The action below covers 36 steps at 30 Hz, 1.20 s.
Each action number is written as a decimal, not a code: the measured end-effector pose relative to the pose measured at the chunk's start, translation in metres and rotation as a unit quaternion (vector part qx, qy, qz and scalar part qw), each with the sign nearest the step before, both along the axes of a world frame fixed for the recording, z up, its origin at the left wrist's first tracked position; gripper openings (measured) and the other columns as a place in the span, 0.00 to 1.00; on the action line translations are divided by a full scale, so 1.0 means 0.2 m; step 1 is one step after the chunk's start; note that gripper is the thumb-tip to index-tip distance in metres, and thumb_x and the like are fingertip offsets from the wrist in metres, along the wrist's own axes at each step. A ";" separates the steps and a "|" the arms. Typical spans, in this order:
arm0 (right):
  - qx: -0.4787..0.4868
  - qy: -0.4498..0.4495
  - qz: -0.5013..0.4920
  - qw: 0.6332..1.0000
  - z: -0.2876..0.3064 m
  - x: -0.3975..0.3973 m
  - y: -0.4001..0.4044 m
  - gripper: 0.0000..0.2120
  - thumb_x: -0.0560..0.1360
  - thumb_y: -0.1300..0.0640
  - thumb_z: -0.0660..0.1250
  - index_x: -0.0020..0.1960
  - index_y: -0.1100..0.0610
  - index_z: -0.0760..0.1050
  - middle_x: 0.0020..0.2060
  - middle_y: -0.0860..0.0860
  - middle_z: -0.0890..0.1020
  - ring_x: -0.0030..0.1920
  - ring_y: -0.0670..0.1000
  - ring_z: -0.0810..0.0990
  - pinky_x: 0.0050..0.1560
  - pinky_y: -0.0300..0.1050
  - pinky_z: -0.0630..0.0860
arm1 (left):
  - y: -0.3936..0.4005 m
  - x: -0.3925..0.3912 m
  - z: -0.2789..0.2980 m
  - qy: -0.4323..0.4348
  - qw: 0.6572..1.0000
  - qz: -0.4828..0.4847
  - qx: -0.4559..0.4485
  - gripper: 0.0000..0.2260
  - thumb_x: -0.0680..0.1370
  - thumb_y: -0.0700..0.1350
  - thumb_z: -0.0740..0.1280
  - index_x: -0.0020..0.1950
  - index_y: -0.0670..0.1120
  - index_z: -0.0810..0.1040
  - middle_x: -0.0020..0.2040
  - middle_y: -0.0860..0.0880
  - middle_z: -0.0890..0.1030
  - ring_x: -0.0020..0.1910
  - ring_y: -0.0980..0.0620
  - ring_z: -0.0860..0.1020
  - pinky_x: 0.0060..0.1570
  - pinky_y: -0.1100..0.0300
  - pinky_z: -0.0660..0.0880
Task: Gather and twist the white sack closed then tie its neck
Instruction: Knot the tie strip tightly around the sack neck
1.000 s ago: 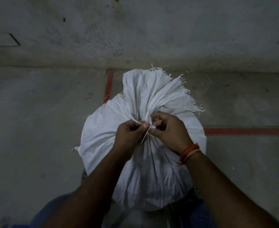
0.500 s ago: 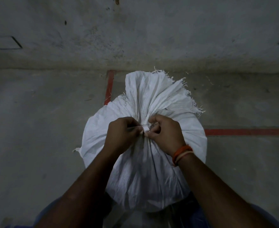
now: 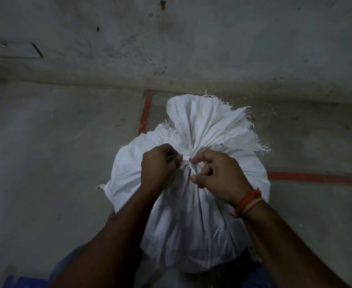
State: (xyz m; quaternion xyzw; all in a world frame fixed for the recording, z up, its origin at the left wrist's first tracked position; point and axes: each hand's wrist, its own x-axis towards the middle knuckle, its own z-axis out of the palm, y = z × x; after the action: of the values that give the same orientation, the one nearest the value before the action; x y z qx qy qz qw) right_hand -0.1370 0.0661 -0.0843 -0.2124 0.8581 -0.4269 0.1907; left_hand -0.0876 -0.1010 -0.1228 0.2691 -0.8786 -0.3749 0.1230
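Observation:
A full white woven sack [image 3: 191, 221] stands on the concrete floor in front of me, its frayed mouth [image 3: 208, 121] fanned out beyond the gathered neck. A thin white strip [image 3: 186, 158] is wrapped around the neck, with a short end [image 3: 192, 169] sticking out toward me. My left hand [image 3: 158, 163] is closed on the strip's left end, tight against the neck. My right hand [image 3: 220, 175], with an orange band at the wrist, pinches the short end between thumb and fingers.
A grey concrete wall [image 3: 171, 38] rises just behind the sack. Red painted lines [image 3: 316, 178] run across the floor to the right and behind the sack [image 3: 146, 111]. Blue cloth [image 3: 23, 281] shows at the bottom left edge.
Both hands have drawn the strip tight around the neck and moved slightly apart. The right hand shifted right and lower, now pinching the short end.

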 end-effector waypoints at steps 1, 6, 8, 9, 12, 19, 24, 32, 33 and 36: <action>-0.009 -0.011 0.001 1.000 0.01 0.00 0.00 0.13 0.68 0.62 0.78 0.50 0.52 0.82 0.32 0.54 0.86 0.36 0.50 0.85 0.41 0.35 0.77 | 0.00 0.00 0.00 0.002 1.000 0.000 0.005 0.04 0.76 0.47 0.74 0.43 0.48 0.84 0.41 0.52 0.86 0.41 0.56 0.83 0.44 0.61 0.78; -0.058 -0.065 0.076 0.993 0.02 -0.04 0.03 0.08 0.73 0.65 0.72 0.49 0.57 0.86 0.34 0.53 0.84 0.37 0.47 0.83 0.47 0.45 0.80 | -0.03 0.00 0.00 0.012 0.997 -0.039 0.073 0.04 0.76 0.42 0.72 0.45 0.50 0.85 0.40 0.55 0.86 0.40 0.60 0.83 0.46 0.60 0.81; -0.113 -0.151 0.086 0.978 0.02 -0.06 0.04 0.12 0.70 0.63 0.69 0.52 0.61 0.85 0.38 0.54 0.85 0.40 0.47 0.83 0.48 0.42 0.81 | -0.03 0.00 0.01 0.020 0.993 -0.050 0.100 0.06 0.77 0.40 0.71 0.48 0.50 0.87 0.41 0.55 0.87 0.39 0.61 0.84 0.46 0.60 0.82; -0.131 -0.183 0.092 0.970 0.02 -0.07 0.04 0.15 0.69 0.63 0.66 0.53 0.64 0.84 0.39 0.56 0.84 0.41 0.46 0.83 0.47 0.39 0.81 | -0.03 0.00 0.01 0.023 0.993 -0.053 0.104 0.06 0.77 0.40 0.71 0.48 0.49 0.87 0.41 0.55 0.87 0.39 0.62 0.84 0.47 0.59 0.82; -0.099 -0.098 0.134 0.981 0.01 -0.08 0.04 0.11 0.73 0.65 0.70 0.54 0.61 0.85 0.43 0.56 0.86 0.45 0.47 0.85 0.52 0.43 0.82 | -0.04 0.00 0.01 0.020 0.994 -0.055 0.096 0.06 0.77 0.41 0.71 0.47 0.50 0.87 0.40 0.55 0.87 0.39 0.62 0.84 0.48 0.56 0.83; -0.039 0.086 0.060 0.994 -0.07 -0.09 0.02 0.08 0.74 0.55 0.76 0.38 0.56 0.82 0.35 0.49 0.84 0.37 0.44 0.81 0.44 0.42 0.79 | -0.03 0.00 0.01 0.016 0.995 -0.048 0.086 0.04 0.76 0.44 0.72 0.45 0.51 0.87 0.39 0.55 0.87 0.41 0.57 0.84 0.50 0.48 0.81; 0.016 0.173 -0.003 0.985 -0.10 -0.06 -0.02 0.09 0.71 0.61 0.74 0.34 0.55 0.77 0.39 0.51 0.76 0.36 0.43 0.72 0.41 0.23 0.67 | -0.02 -0.01 -0.01 0.020 0.995 -0.045 0.089 0.03 0.75 0.45 0.73 0.45 0.51 0.87 0.37 0.54 0.86 0.40 0.56 0.85 0.50 0.48 0.82; 0.023 0.180 -0.036 0.983 -0.12 -0.05 -0.06 0.09 0.72 0.59 0.73 0.35 0.59 0.79 0.41 0.54 0.78 0.37 0.48 0.75 0.40 0.26 0.67 | 0.00 -0.01 0.01 0.028 0.995 -0.043 0.083 0.03 0.76 0.44 0.73 0.47 0.50 0.87 0.38 0.55 0.86 0.39 0.57 0.84 0.50 0.52 0.82; 0.024 0.180 -0.036 0.983 -0.12 -0.05 -0.06 0.08 0.72 0.59 0.73 0.35 0.60 0.80 0.41 0.55 0.78 0.37 0.49 0.76 0.39 0.28 0.67 | 0.00 -0.01 0.01 0.028 0.995 -0.042 0.082 0.04 0.76 0.44 0.73 0.47 0.50 0.87 0.38 0.55 0.86 0.39 0.58 0.84 0.50 0.52 0.82; 0.017 0.185 -0.035 0.982 -0.12 -0.04 -0.07 0.08 0.71 0.60 0.73 0.34 0.59 0.78 0.40 0.55 0.78 0.38 0.50 0.77 0.40 0.33 0.66 | 0.00 -0.01 0.01 0.029 0.995 -0.038 0.085 0.04 0.76 0.43 0.72 0.47 0.49 0.87 0.38 0.54 0.86 0.39 0.58 0.84 0.50 0.53 0.82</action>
State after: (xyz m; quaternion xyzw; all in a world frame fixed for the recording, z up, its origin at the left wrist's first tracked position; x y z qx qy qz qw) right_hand -0.1446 0.0512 -0.1090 -0.2541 0.8926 -0.3719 0.0176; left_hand -0.0905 -0.1008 -0.1216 0.2340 -0.8493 -0.4599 0.1111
